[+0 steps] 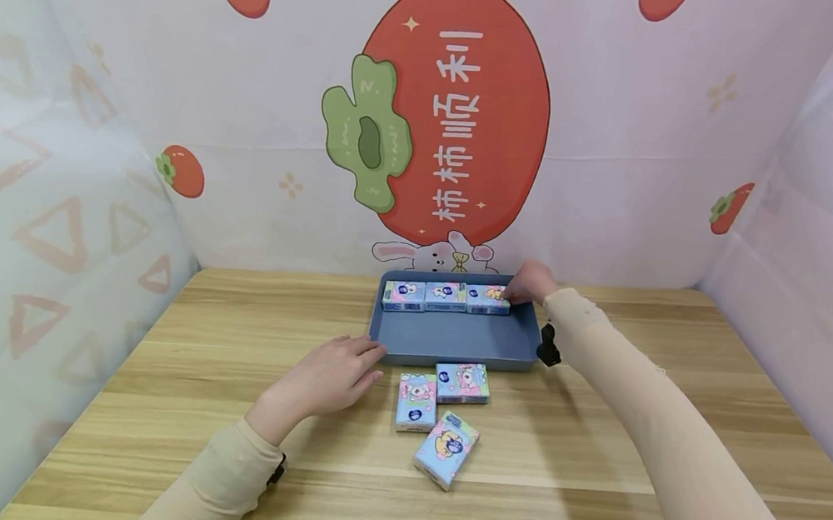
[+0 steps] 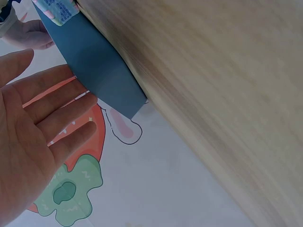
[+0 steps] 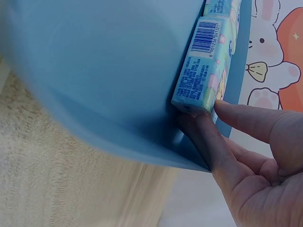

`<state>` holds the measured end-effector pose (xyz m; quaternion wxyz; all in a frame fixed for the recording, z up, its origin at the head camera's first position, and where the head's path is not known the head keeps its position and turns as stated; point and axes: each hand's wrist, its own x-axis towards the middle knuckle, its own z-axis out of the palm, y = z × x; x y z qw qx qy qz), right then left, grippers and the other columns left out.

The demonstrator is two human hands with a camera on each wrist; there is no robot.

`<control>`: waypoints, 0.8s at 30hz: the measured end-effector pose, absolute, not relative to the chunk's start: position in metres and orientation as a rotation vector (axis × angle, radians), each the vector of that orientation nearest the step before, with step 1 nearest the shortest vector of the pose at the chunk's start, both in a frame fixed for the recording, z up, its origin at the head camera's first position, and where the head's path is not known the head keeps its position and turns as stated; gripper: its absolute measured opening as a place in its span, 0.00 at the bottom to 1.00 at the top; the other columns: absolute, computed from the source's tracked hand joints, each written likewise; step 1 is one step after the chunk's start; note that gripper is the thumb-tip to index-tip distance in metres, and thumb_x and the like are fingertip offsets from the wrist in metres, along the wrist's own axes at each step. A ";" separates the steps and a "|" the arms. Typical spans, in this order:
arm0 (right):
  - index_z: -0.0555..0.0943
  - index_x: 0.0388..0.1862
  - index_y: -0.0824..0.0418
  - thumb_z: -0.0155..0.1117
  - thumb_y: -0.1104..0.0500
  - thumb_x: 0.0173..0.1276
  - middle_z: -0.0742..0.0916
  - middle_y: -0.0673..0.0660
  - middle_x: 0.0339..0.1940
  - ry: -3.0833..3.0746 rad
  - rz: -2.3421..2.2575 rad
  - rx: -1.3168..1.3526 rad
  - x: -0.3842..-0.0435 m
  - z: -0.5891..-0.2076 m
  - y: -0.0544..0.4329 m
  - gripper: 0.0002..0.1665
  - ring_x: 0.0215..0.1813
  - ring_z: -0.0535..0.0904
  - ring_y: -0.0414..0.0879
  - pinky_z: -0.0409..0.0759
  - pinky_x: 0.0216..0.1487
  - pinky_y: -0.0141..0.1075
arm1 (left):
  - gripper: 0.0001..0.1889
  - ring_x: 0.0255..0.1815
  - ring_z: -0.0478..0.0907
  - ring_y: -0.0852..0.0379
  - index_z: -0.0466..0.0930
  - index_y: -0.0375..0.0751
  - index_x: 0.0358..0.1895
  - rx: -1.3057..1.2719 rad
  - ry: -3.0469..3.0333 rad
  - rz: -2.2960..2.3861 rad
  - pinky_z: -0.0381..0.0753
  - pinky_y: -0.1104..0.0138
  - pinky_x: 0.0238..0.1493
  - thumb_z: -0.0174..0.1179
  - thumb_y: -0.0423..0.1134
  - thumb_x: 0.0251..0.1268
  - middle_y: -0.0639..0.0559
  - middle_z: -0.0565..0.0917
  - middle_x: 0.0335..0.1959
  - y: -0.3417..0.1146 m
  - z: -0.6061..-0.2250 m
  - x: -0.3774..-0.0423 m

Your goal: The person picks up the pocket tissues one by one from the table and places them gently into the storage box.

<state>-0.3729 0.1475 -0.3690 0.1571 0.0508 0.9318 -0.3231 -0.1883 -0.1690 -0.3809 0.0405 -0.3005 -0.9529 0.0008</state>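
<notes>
Tray: blue tray point(image 1: 457, 339), on the counter point(image 1: 230, 317).
Row: three packets point(image 1: 446, 296), end to end along tray's far wall.
Right hand point(image 1: 532, 284): at tray's far right; thumb and fingers touch the row's right-end packet point(image 1: 488, 299); cannot tell if gripping.
Left hand point(image 1: 333, 376): fingers extended, nothing held, at tray's near left corner.
Loose: three more packets point(image 1: 447, 450), counter, near side of tray.

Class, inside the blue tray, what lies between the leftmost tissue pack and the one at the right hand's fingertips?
One tissue pack, the middle of three, as the head view shows.
</notes>
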 end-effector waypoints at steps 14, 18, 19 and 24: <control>0.82 0.44 0.74 0.68 0.62 0.60 0.87 0.64 0.38 2.709 -0.909 0.096 -0.374 -0.376 0.149 0.18 0.38 0.86 0.51 0.84 0.47 0.40 | 0.22 0.62 0.74 0.47 0.76 0.38 0.60 -0.926 -2.903 0.011 0.71 0.52 0.66 0.50 0.48 0.71 0.43 0.79 0.58 -0.170 -0.381 -0.188; 0.82 0.44 0.74 0.68 0.62 0.60 0.87 0.66 0.41 2.704 -0.933 0.090 -0.375 -0.378 0.149 0.17 0.38 0.85 0.52 0.84 0.47 0.41 | 0.22 0.63 0.74 0.47 0.76 0.38 0.60 -0.928 -2.905 0.017 0.70 0.53 0.66 0.50 0.48 0.71 0.43 0.78 0.59 -0.170 -0.381 -0.188; 0.82 0.44 0.74 0.68 0.62 0.60 0.86 0.66 0.41 2.703 -0.939 0.088 -0.375 -0.378 0.149 0.17 0.38 0.85 0.52 0.84 0.47 0.41 | 0.23 0.63 0.74 0.47 0.76 0.38 0.60 -0.927 -2.907 0.023 0.70 0.53 0.66 0.49 0.49 0.71 0.43 0.78 0.59 -0.170 -0.381 -0.188; 0.82 0.45 0.74 0.68 0.63 0.60 0.86 0.67 0.43 2.694 -0.963 0.098 -0.376 -0.380 0.149 0.17 0.38 0.85 0.51 0.85 0.46 0.40 | 0.22 0.62 0.74 0.47 0.76 0.38 0.60 -0.932 -2.905 0.026 0.71 0.53 0.66 0.50 0.49 0.71 0.42 0.78 0.59 -0.170 -0.382 -0.189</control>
